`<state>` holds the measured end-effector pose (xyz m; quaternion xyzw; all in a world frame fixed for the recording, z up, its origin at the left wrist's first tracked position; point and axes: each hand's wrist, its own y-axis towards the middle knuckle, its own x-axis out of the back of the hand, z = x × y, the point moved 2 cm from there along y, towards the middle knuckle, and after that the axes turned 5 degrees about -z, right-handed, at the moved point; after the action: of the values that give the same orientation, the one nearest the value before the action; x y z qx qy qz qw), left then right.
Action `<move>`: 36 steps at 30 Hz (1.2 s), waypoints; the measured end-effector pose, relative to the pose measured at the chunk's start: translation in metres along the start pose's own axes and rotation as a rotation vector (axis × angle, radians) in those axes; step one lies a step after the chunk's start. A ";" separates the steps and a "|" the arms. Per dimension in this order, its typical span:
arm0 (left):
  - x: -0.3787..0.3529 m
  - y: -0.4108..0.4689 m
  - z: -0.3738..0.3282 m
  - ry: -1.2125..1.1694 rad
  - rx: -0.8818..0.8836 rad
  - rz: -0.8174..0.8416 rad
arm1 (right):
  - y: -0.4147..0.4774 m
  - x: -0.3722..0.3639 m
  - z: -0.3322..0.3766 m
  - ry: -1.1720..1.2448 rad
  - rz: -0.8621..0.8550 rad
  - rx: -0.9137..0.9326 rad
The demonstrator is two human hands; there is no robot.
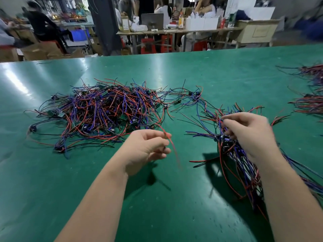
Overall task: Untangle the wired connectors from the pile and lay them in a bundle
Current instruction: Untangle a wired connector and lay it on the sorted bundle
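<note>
A tangled pile of wired connectors [104, 110], with red, blue and black wires and small green boards, lies on the green table [174, 198] at centre left. My left hand [146, 149] pinches a red wire [172, 142] that runs up into the pile's near right edge. My right hand [248, 131] grips a bundle of connectors [234, 154] lifted off the table, its wires hanging down below my wrist. A loose strand of connectors [190, 98] links the pile to the bundle.
More laid bundles of wires [309, 103] sit at the right edge of the table. Beyond the far table edge, several people sit at other workbenches among boxes and red stools.
</note>
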<state>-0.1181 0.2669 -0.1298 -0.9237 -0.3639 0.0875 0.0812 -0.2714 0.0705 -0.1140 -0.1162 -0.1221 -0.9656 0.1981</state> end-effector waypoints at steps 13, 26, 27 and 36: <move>-0.038 -0.013 0.014 0.142 -0.005 0.193 | -0.033 -0.041 0.014 0.610 0.533 -0.280; -0.035 -0.005 0.008 -0.329 -0.128 -0.052 | -0.041 -0.050 0.010 0.421 0.612 -0.338; -0.034 -0.004 0.008 -0.291 -0.114 -0.034 | -0.038 -0.049 0.009 0.439 0.562 -0.332; -0.038 -0.006 0.017 -0.117 -0.039 0.128 | -0.039 -0.052 0.006 0.424 0.658 -0.241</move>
<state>-0.1528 0.2464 -0.1408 -0.9398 -0.3098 0.1394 0.0358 -0.2400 0.1251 -0.1304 0.0303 0.0791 -0.8606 0.5022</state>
